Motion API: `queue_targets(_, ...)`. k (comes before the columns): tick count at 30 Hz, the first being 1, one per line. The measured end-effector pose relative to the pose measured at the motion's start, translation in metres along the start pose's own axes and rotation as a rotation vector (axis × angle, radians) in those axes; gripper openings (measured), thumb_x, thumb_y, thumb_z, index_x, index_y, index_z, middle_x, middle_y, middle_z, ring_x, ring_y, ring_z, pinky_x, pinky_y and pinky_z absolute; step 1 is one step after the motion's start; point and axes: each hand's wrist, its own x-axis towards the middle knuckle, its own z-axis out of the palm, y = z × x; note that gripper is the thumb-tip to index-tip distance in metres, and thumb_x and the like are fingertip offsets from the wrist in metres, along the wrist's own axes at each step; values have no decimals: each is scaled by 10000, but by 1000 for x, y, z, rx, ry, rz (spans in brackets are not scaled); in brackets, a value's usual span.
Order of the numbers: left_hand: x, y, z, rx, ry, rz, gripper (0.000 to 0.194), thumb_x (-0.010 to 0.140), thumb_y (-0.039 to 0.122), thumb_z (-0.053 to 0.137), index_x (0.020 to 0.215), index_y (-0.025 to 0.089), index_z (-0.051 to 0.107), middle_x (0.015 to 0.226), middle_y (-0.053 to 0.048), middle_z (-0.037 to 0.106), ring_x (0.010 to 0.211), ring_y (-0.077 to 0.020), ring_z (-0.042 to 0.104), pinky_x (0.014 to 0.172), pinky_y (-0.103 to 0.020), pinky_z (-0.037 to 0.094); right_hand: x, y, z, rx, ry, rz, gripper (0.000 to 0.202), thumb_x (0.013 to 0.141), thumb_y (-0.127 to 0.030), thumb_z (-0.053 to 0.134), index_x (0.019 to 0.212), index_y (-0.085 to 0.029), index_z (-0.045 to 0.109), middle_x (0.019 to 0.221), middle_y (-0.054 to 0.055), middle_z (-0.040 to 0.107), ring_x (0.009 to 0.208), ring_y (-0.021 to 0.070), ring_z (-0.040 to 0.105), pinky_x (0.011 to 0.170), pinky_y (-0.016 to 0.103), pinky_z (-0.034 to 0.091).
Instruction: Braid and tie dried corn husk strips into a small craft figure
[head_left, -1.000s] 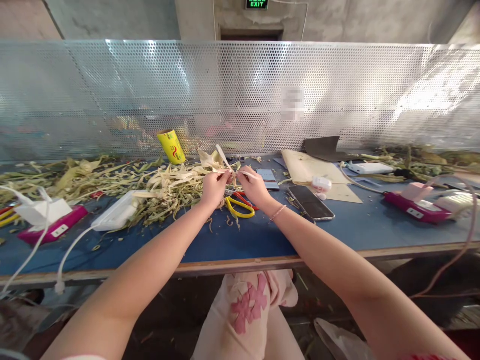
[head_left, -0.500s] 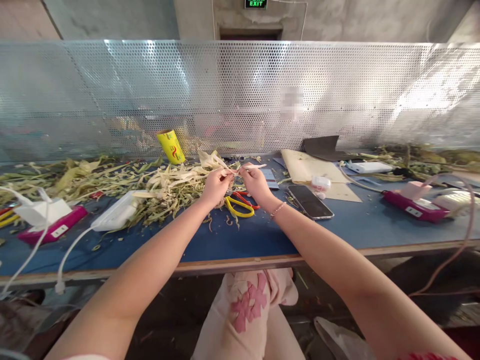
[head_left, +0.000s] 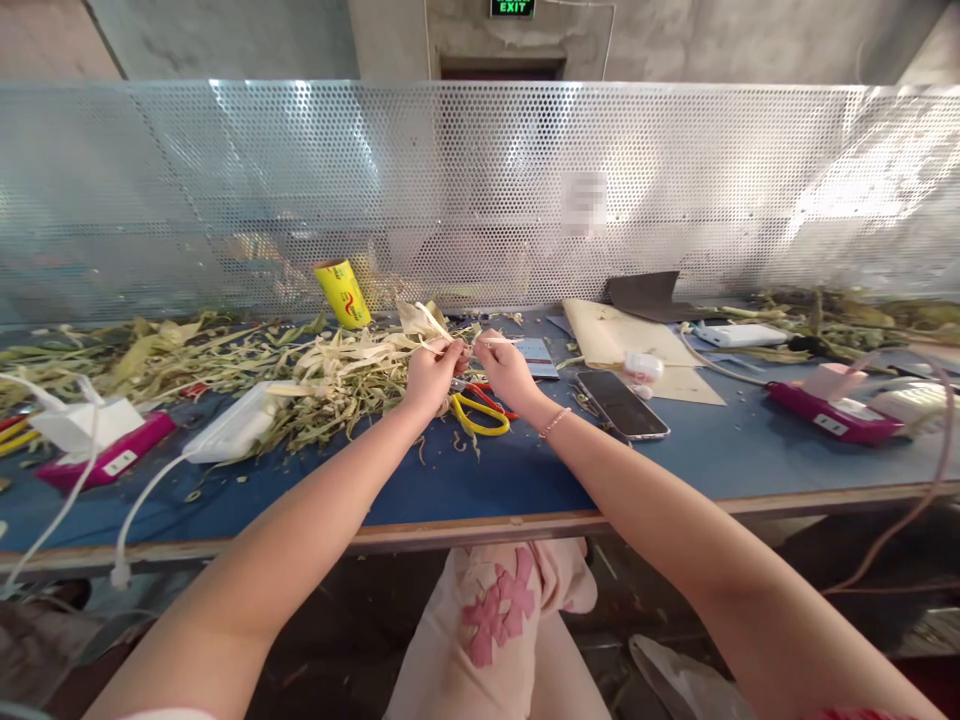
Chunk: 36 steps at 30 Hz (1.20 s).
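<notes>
My left hand (head_left: pixel 433 378) is closed in a pinch at the right end of a heap of dried plant strips (head_left: pixel 352 370). A pale dried strip (head_left: pixel 433 322) sticks up and back from its fingers. Close beside it, my right hand (head_left: pixel 504 365) pinches too, with a bit of pale strip showing at its fingertips; the exact grip is hidden. Below the hands, scissors (head_left: pixel 480 413) with yellow and orange handles lie on the blue table (head_left: pixel 480 480), their blades mostly covered.
A yellow tube (head_left: pixel 343 293) stands behind the heap, before a perforated metal screen (head_left: pixel 480 190). On the right lie a phone (head_left: pixel 622 404), a small white case (head_left: pixel 643 367), cardboard (head_left: pixel 600 335) and a magenta power strip (head_left: pixel 832 412). Leftward are a white adapter (head_left: pixel 234 425) and another power strip (head_left: pixel 112 460).
My hands have turned slightly at the fingertips. The pale strip that stuck out rightward past my right hand now shows less, and one stands up more plainly behind my left hand.
</notes>
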Motion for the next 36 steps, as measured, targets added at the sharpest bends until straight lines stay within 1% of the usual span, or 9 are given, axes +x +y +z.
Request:
queue_targets(4,0,-1,-1,79,76,44,250,712,399,577,630,164,550,484,20,520,466,-97,480,497,-219,377,-1,-1,3,21,-24,-34,234,825,-305,344,625,-200,407,669,5,463,687,128,448,651,250,376)
queue_targets(9,3,-7,-4,183,140,99,234,749,398,532,687,173,555,504,21,506,498,-102,482,530,-219,365,-1,-2,4,59,7,-64,216,827,-329,374,667,-207,450,677,4,474,690,133,448,663,263,391)
queue_targets(16,4,-5,-2,118,159,64,219,755,378,528,649,187,519,485,35,445,461,-90,422,504,-224,325,-1,-5,4,64,33,-51,203,813,-304,402,645,-205,459,641,-5,468,635,124,428,628,260,389)
queue_targets(20,-2,7,-3,172,91,135,194,748,338,544,631,185,520,465,48,417,454,-83,389,504,-223,304,1,-3,2,96,80,-15,196,805,-313,409,657,-200,470,639,-7,471,626,119,439,620,253,393)
queue_targets(22,-5,13,-4,240,2,166,248,743,316,551,547,183,478,446,46,404,452,-83,378,514,-226,306,2,-1,0,117,95,2,196,805,-323,407,668,-199,474,645,-3,483,645,125,465,629,257,403)
queue_targets(26,-9,21,-3,314,-76,206,322,766,302,524,481,184,432,424,36,392,468,-94,381,554,-238,327,5,1,-3,116,102,13,221,809,-360,401,675,-204,480,647,8,507,694,145,513,635,268,421)
queue_targets(28,-9,22,-3,315,-85,212,324,765,303,528,479,184,433,424,33,394,477,-100,386,569,-242,331,6,2,-4,113,111,16,235,811,-373,397,667,-205,477,638,7,506,689,145,521,628,267,424)
queue_targets(31,-9,20,-3,300,-56,200,312,755,307,539,489,181,437,431,34,398,471,-95,384,560,-240,321,6,3,-4,108,116,21,246,813,-382,390,661,-206,469,626,2,502,672,139,519,624,262,423)
queue_targets(36,-7,12,-3,267,-25,163,249,764,321,519,569,172,476,436,46,411,412,-74,360,469,-221,292,5,3,-5,126,67,57,228,810,-385,389,680,-209,454,613,-3,490,650,133,501,614,255,411)
